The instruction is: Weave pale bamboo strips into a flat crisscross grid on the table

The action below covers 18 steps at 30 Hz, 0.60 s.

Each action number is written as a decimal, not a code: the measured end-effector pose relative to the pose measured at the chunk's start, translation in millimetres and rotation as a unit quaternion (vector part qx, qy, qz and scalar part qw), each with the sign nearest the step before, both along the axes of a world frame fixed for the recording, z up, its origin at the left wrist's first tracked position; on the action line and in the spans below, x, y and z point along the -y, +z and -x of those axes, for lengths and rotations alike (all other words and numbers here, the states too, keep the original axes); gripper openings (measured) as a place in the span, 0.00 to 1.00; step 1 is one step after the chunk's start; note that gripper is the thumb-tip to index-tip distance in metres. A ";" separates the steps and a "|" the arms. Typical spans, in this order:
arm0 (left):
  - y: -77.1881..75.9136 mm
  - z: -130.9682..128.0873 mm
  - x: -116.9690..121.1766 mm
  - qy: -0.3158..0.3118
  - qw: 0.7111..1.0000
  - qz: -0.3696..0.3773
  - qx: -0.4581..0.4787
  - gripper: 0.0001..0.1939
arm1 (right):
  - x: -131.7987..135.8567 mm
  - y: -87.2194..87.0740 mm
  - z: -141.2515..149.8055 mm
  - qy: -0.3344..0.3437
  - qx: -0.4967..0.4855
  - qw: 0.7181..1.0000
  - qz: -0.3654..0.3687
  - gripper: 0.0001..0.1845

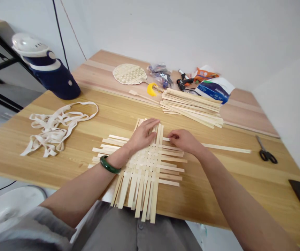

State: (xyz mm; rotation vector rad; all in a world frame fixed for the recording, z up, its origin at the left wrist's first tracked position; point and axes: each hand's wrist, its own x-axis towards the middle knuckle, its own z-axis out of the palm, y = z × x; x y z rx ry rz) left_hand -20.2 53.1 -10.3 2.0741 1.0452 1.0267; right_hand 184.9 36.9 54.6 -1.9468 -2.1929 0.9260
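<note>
Cream splints (123,191) fringe the plaited mat (142,162), which lies on the tabletop (204,195), near ends overhanging the edge. On its far part the left hand (142,134) rests flat, gripping nothing; the right hand (183,140), beside the mat's far right, pinches a long splint (225,148) whose axis runs sideways (straight, narrow, pale). The weave looks close and checkered.

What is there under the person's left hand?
Under the left hand is the woven mat of pale strips, which lies on the wooden table. The weave directly beneath the palm is covered and cannot be seen.
</note>
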 end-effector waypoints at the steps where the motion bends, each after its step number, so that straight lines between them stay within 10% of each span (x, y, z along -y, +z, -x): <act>1: -0.8 0.2 -0.2 -0.001 1.000 0.002 0.007 0.25 | 1.1 -0.3 -2.0 -0.010 0.036 0.999 -0.019 0.12; 10: 30.1 10.8 2.3 0.006 0.996 -0.016 0.086 0.18 | 50.1 -12.2 0.5 0.011 0.026 0.951 -0.308 0.11; 18: 40.2 48.3 59.3 0.069 0.980 -0.143 -0.123 0.11 | 82.8 -36.7 47.9 0.044 0.011 0.925 -0.377 0.12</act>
